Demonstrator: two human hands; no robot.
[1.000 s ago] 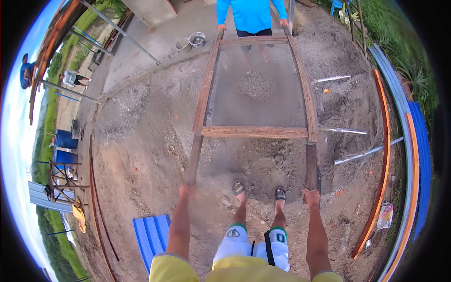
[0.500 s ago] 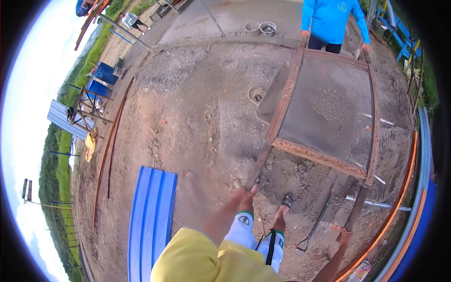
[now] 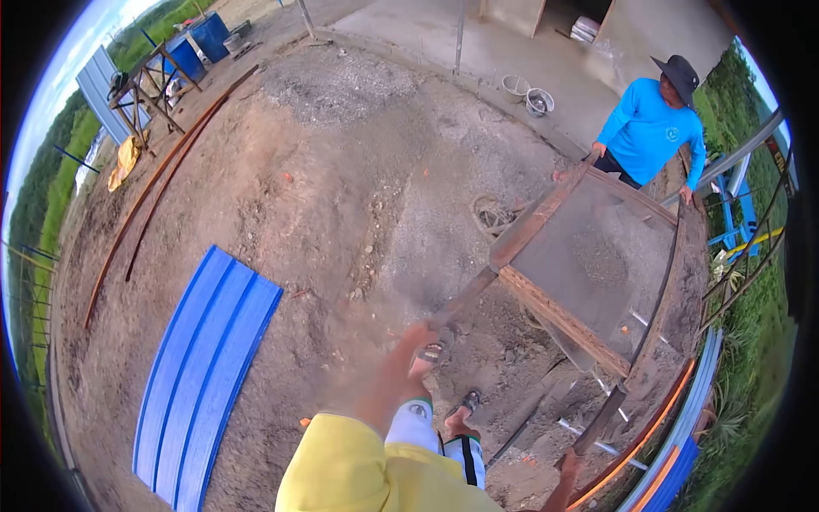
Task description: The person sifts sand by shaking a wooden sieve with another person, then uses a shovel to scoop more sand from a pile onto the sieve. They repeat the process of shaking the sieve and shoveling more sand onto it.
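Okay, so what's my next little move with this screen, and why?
Probably a gentle push and pull on the screen, in time with the co-worker. Gravel sits bunched on the mesh, your left hand and right hand grip the near handles, and the co-worker holds the far end.

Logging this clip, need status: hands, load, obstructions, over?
Left hand and right hand gripping near end of wooden-framed screen. Gravel on it. Co-worker holding far end. Dark shaft lying near right foot.
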